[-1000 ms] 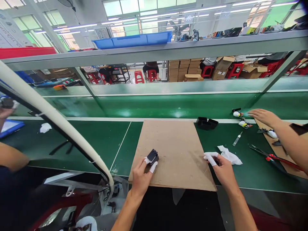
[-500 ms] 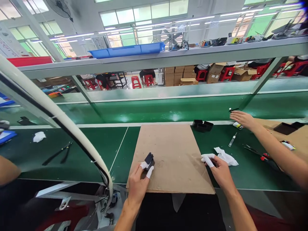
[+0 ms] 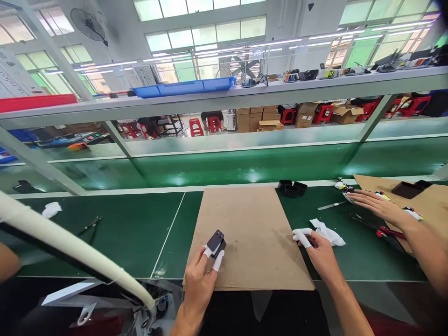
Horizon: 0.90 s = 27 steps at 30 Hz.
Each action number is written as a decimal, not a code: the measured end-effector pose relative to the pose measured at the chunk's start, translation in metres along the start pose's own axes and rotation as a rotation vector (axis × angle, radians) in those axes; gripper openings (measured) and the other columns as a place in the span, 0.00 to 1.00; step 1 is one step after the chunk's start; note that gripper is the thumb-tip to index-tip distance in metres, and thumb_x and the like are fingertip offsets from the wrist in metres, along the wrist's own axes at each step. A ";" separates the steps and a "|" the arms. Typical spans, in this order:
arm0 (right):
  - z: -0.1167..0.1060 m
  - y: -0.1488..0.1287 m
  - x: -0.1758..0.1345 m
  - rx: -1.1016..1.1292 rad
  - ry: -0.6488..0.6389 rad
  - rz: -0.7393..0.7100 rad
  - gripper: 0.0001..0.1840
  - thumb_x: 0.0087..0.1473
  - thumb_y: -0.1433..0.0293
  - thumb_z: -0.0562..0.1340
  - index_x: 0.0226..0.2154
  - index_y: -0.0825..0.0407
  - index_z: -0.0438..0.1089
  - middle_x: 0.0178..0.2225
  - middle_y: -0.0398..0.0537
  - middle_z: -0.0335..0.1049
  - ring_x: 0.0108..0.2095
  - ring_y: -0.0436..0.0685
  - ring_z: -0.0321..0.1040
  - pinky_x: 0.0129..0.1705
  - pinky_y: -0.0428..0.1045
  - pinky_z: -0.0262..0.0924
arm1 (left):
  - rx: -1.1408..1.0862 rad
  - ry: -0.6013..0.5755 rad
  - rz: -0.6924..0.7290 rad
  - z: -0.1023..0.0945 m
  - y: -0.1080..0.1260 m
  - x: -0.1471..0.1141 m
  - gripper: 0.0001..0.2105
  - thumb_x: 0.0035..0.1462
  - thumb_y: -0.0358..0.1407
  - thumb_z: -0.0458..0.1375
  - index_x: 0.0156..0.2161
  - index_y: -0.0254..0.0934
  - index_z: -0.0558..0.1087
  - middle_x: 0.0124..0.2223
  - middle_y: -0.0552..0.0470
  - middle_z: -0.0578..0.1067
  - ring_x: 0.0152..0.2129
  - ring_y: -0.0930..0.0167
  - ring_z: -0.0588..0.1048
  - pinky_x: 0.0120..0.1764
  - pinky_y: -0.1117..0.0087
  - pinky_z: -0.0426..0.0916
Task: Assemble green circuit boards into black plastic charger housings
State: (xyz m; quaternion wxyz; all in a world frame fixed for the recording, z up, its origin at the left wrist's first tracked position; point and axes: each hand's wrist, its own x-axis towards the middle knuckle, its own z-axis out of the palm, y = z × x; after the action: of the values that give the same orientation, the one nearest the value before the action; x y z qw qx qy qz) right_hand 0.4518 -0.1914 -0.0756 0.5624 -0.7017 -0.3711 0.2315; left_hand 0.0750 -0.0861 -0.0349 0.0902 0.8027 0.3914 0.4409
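My left hand is closed on a small black plastic case, gripping it between a thumb and fingers that wear white finger cots. The case is held over the lower left part of a cardboard sheet, its flat dark face turned up. At the sheet's right edge is my right hand, fingers curled and pinched together, also in white finger cots. What those fingers hold, if anything, is hidden. Just beyond it lies a crumpled white tissue on the green bench.
Two open black boxes stand beyond the sheet's right corner. On the right, a co-worker's hand reaches over the bench near red-handled pliers and a thin tool. A pale hose crosses the left side; pliers lie behind it.
My left hand has turned the black case so more of its flat face shows. The co-worker's hand has moved right and down toward the bench. My right hand stays almost still; the camera view has shifted.
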 end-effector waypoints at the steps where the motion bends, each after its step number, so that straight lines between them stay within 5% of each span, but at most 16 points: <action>1: 0.000 0.000 0.000 0.002 -0.001 -0.003 0.17 0.55 0.54 0.69 0.40 0.49 0.82 0.35 0.50 0.83 0.37 0.64 0.77 0.44 0.57 0.70 | -0.008 0.004 0.012 -0.001 0.001 0.000 0.07 0.70 0.36 0.62 0.48 0.39 0.80 0.45 0.46 0.83 0.37 0.66 0.85 0.39 0.71 0.79; 17: -0.002 -0.008 -0.004 0.001 0.010 -0.028 0.17 0.55 0.54 0.69 0.38 0.49 0.83 0.36 0.51 0.84 0.36 0.63 0.77 0.43 0.56 0.71 | -0.064 -0.003 0.018 -0.003 0.010 0.007 0.06 0.68 0.35 0.63 0.46 0.40 0.82 0.41 0.50 0.84 0.33 0.69 0.86 0.37 0.74 0.79; 23: -0.003 -0.007 -0.006 0.005 0.019 -0.014 0.19 0.56 0.51 0.70 0.39 0.49 0.83 0.35 0.51 0.84 0.35 0.63 0.77 0.44 0.56 0.71 | -0.071 0.135 -0.051 -0.013 0.008 0.010 0.10 0.64 0.36 0.69 0.49 0.39 0.82 0.45 0.46 0.84 0.38 0.65 0.85 0.45 0.67 0.79; 27: -0.004 -0.007 -0.006 0.006 0.029 0.003 0.20 0.57 0.51 0.70 0.41 0.49 0.83 0.35 0.50 0.83 0.36 0.63 0.77 0.44 0.56 0.72 | -0.176 -0.014 -0.151 -0.002 -0.003 0.002 0.09 0.65 0.38 0.67 0.48 0.42 0.84 0.45 0.47 0.85 0.39 0.65 0.85 0.45 0.68 0.79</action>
State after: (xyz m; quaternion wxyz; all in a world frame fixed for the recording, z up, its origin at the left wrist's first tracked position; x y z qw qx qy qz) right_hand 0.4489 -0.1976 -0.0686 0.5696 -0.7039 -0.3609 0.2233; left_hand 0.0725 -0.0831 -0.0344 0.1960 0.7629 0.4101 0.4598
